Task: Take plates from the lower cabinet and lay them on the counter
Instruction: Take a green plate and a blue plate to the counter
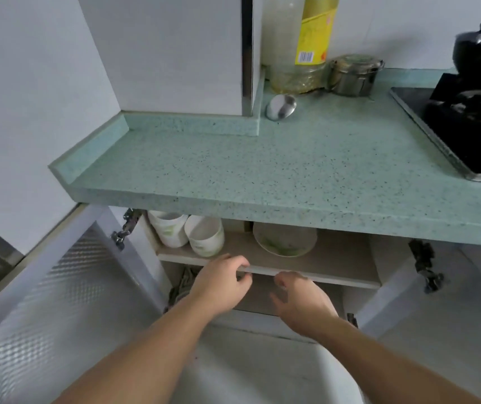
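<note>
Both hands reaching for the plate in the cabinet

Fingers (240, 262) of left hand (221, 284) and right hand (302, 300) are loosely curled and empty at the shelf's (335, 269) front edge. The plate (284, 240) sits behind, right of two cups (207, 236). Grip its rim on both sides and lift clear of the surface (262, 164) edge.

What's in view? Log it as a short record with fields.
counter: teal, speckled, no plates on it yet
doors: open
shelf: cups at left, plate in the middle
left hand: at the shelf's front edge, fingers curled, no plate
right hand: just below the shelf edge, holds nothing
counter back: bottles, tin, spoon
stove: at right
</note>
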`<action>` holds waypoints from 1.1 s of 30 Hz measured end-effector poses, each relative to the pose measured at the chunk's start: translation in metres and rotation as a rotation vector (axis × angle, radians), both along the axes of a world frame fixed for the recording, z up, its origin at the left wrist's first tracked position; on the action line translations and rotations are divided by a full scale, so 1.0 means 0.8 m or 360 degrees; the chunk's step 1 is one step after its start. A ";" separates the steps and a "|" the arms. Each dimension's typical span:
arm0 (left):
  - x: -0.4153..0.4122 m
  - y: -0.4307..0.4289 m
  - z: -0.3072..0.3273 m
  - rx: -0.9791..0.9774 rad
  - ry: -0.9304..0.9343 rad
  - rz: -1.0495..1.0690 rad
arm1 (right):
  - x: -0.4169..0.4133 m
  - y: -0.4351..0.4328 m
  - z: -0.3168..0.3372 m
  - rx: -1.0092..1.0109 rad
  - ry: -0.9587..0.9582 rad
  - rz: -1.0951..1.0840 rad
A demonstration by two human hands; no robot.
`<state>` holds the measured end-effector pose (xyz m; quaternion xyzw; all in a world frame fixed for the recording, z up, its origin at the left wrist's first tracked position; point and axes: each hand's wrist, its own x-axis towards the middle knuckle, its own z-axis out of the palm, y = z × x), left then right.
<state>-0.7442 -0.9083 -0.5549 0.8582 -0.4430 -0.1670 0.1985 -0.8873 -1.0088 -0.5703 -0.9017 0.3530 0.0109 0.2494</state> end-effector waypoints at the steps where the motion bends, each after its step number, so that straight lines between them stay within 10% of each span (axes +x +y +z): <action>1: 0.005 -0.010 -0.020 -0.0007 -0.0024 -0.0018 | 0.002 -0.011 -0.021 -0.0006 -0.0012 -0.0043; 16: 0.079 -0.144 -0.228 -0.0289 -0.0192 -0.0063 | 0.065 -0.181 -0.217 0.0058 -0.0371 -0.0864; 24: 0.066 -0.174 -0.267 -0.0453 0.0021 0.0101 | 0.080 -0.204 -0.250 0.1460 -0.0997 -0.1481; 33: 0.062 -0.173 -0.258 -0.0473 0.0065 0.0195 | 0.097 -0.210 -0.246 0.1780 -0.1282 -0.1378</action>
